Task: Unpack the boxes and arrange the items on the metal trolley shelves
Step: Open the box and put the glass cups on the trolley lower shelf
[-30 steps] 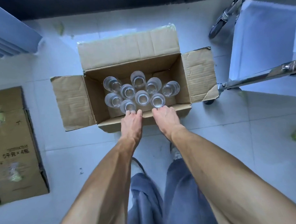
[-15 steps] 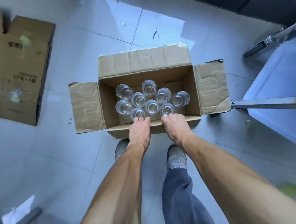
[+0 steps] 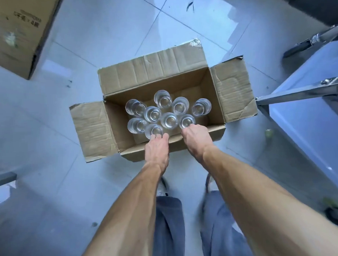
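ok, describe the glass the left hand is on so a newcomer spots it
Find the open box on the floor. Nine glasses stand inside; it is the glass nearest the near wall, leftmost in front, with the left hand touching its rim.

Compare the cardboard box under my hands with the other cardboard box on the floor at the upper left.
The open box has its flaps spread and holds clear glasses; the other box looks closed, its top face printed. The open box lies fully in view at both hands; the other box sits off to the left, partly cut off. Both are brown cardboard on the tiled floor.
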